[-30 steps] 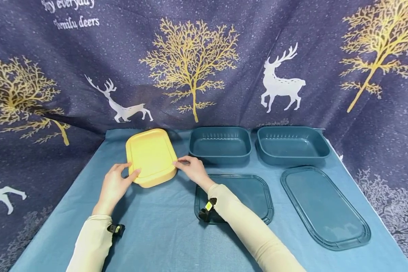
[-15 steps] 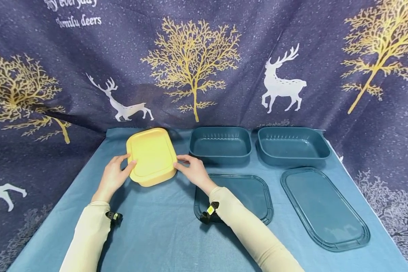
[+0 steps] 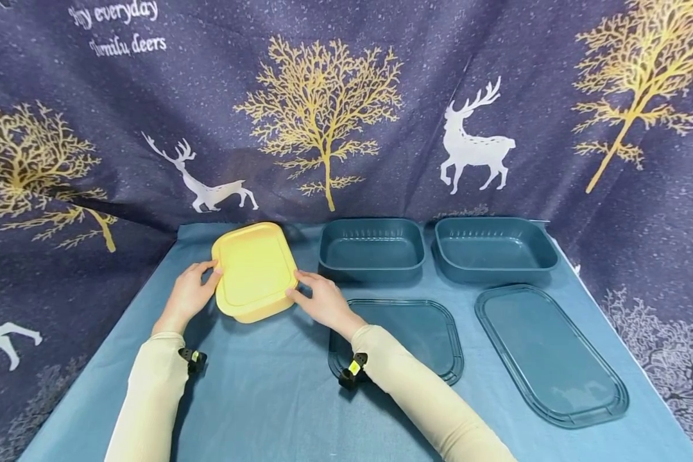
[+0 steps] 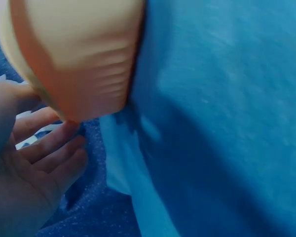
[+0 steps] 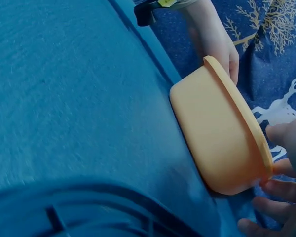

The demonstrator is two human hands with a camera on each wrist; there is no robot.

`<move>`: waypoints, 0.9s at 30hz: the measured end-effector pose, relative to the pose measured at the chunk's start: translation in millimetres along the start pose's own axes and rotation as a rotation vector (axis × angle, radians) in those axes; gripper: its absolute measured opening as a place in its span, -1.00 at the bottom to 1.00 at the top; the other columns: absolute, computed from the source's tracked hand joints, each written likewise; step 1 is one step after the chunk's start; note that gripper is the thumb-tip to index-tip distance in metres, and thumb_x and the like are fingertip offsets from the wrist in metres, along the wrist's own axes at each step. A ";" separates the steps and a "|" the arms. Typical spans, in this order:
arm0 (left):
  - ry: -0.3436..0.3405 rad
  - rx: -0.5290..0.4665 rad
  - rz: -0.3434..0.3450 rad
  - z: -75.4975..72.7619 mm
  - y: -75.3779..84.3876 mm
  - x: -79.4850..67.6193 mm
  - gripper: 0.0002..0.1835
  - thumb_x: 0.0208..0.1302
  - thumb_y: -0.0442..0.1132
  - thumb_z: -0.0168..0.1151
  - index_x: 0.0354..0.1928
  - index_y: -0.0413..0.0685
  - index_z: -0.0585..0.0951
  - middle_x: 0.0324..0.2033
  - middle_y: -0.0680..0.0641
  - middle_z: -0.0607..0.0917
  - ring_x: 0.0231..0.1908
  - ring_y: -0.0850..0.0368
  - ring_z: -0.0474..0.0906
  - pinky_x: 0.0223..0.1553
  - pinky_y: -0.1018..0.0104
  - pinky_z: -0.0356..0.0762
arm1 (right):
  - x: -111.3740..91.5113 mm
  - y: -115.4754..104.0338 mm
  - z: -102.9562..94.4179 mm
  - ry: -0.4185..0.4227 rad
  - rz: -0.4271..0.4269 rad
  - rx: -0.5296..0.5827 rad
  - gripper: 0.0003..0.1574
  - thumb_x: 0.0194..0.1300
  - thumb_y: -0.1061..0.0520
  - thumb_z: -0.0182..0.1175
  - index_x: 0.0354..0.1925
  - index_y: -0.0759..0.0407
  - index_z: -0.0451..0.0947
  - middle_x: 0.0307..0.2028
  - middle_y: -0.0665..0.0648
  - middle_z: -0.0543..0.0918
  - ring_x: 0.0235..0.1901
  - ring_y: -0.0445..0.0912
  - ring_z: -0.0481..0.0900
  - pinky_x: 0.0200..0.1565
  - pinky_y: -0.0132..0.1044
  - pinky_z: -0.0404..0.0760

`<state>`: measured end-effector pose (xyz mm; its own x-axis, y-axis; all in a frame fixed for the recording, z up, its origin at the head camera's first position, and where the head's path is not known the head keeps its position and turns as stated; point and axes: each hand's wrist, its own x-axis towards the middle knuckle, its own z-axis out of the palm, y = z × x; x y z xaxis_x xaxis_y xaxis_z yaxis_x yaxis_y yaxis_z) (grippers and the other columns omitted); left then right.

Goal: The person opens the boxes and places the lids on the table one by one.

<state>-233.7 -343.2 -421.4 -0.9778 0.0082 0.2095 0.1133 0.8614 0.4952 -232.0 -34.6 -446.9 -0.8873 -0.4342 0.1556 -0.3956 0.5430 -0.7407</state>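
A square yellow food container (image 5: 209, 126) stands at the back left of the table, covered by its yellow lid (image 3: 254, 266). My left hand (image 3: 186, 296) pinches the lid's left edge between thumb and fingers. Across from it, my right hand (image 3: 323, 301) pinches the edge near the front right corner. Seen from the left wrist, the container's ribbed wall (image 4: 106, 69) rises from the cloth, with fingertips right under the rim. In the right wrist view the thumb lies above the rim and the fingers spread below it.
Two dark teal containers, a middle one (image 3: 371, 251) and a right one (image 3: 496, 247), stand uncovered along the back. Before them lie two teal lids, one (image 3: 410, 340) partly under my right forearm, the other (image 3: 554, 356) at the right. A patterned curtain (image 3: 404, 115) hangs behind.
My left hand has slid back along the lid's left edge, its thumb moving from the lid's top to the rim. The right hand stays at the right edge, shifting its fingers slightly.
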 end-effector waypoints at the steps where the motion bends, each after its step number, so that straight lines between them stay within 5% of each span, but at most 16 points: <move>1: -0.012 0.001 -0.001 -0.6 0.7 0.4 -0.41 0.59 -0.04 0.00 0.33 -0.47 0.40 0.19 -0.52 0.45 0.18 -0.49 0.38 0.19 -0.34 0.33 | -0.1 -0.4 -1.7 -0.017 -0.008 -0.020 -0.21 0.49 -0.33 0.06 0.50 -0.01 0.30 0.45 0.01 0.36 0.44 0.00 0.28 0.36 -0.02 0.36; 11: -0.023 0.042 0.000 -5.1 11.9 -6.5 -0.42 0.56 -0.08 0.05 0.29 -0.52 0.43 0.14 -0.56 0.47 0.18 -0.53 0.37 0.21 -0.35 0.31 | 10.6 2.8 -11.0 -0.098 -0.021 -0.132 -0.10 0.50 -0.34 0.03 0.58 -0.02 0.06 0.50 0.02 0.26 0.42 -0.01 0.31 0.31 -0.07 0.43; 15: -0.022 0.083 0.021 -8.2 16.0 -10.3 -0.43 0.55 -0.11 0.07 0.25 -0.58 0.43 0.10 -0.59 0.48 0.13 -0.56 0.39 0.16 -0.37 0.33 | 18.8 6.1 -13.9 -0.126 0.020 -0.057 -0.07 0.48 -0.33 0.08 0.60 -0.08 0.01 0.46 0.05 0.33 0.31 0.00 0.46 0.20 -0.09 0.53; 22: -0.010 0.133 0.041 -10.9 17.3 -17.9 -0.42 0.53 -0.11 0.11 0.19 -0.63 0.45 0.07 -0.61 0.50 0.07 -0.57 0.44 0.11 -0.38 0.37 | 28.4 11.8 -13.8 -0.169 0.066 0.086 -0.07 0.47 -0.30 0.12 0.61 -0.16 -0.01 0.42 0.07 0.39 0.37 -0.03 0.39 0.28 -0.11 0.48; 27: -0.080 0.165 0.032 -14.3 19.4 -21.9 -0.26 0.51 0.05 0.12 0.26 -0.64 0.39 0.10 -0.62 0.48 0.09 -0.56 0.43 0.13 -0.38 0.37 | 31.1 12.0 -8.0 -0.124 0.117 0.165 -0.09 0.47 -0.27 0.14 0.60 -0.12 0.05 0.31 0.09 0.54 0.25 -0.05 0.53 0.16 -0.15 0.58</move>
<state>-207.6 -334.0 -404.3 -0.9858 0.0720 0.1517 0.1208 0.9315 0.3431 -266.3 -35.8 -445.8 -0.8850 -0.4655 -0.0116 -0.2385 0.4745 -0.8473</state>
